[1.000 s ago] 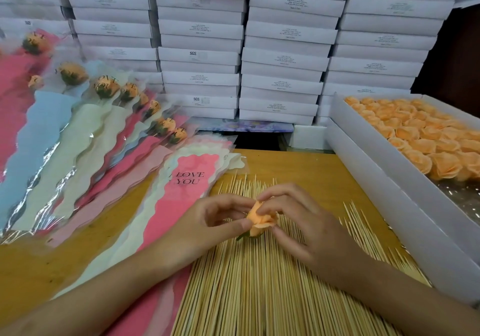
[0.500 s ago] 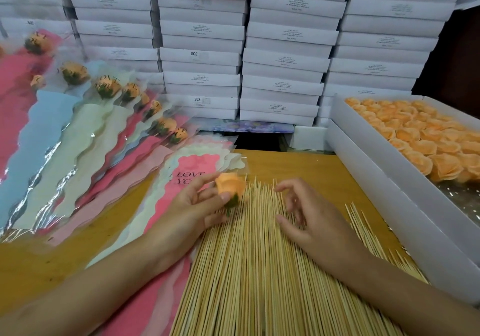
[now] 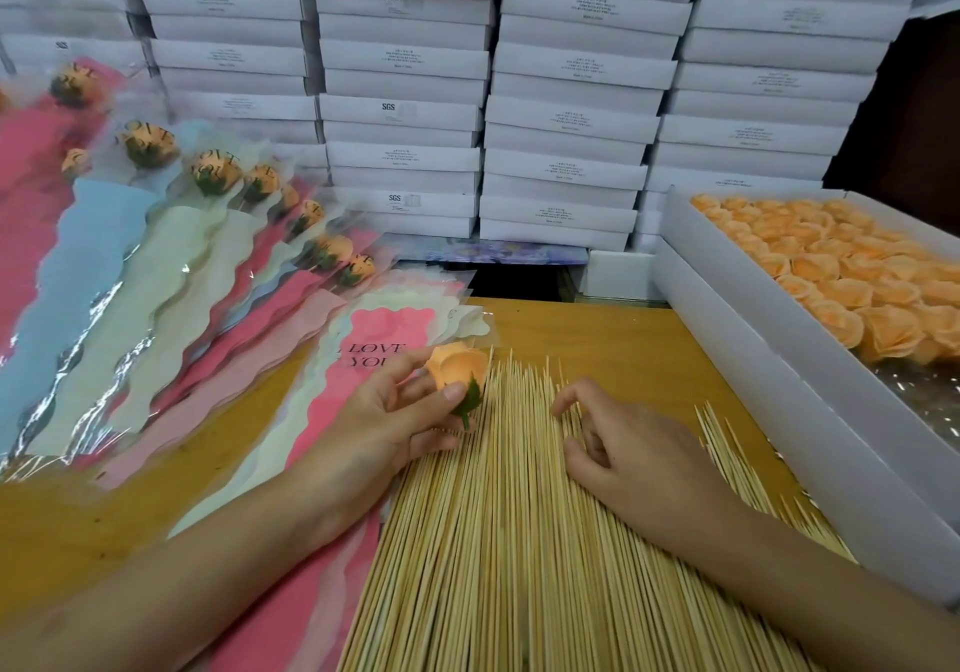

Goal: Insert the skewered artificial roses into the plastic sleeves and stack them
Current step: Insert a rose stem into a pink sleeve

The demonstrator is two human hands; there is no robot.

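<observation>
Head camera, over a wooden table [image 3: 597, 338]: a person's left hand [image 3: 395, 411] grasps a single orange artificial rose [image 3: 457, 367], thumb pressed on the front of the bloom just above its green leaf base and fingers curled behind it. A second earlier both hands met on this rose over the middle of the skewers; half a second earlier the left hand had carried it leftward, and it sits in much the same place now, at the far left edge of the loose bed of bamboo skewers [image 3: 493, 541] and just beside the pink "LOVE YOU" sleeve that tops the stack of empty plastic sleeves [image 3: 374, 338]. No skewer shows in the rose.

The right hand [image 3: 628, 448], parted from the flower since the first frame, has settled lower onto the skewers. Its grip is released: fingers loosely curled, index fingertip touching the sticks, thumb apart from it, nothing visibly held.

Finished sleeved roses [image 3: 208, 234] lie fanned and overlapping at left, in pink, blue and pale green wrappers. At right, an open white box [image 3: 753, 375] carries rows of orange rose heads [image 3: 831, 266]. Stacked white cartons [image 3: 405, 110] wall off the back of the table.
</observation>
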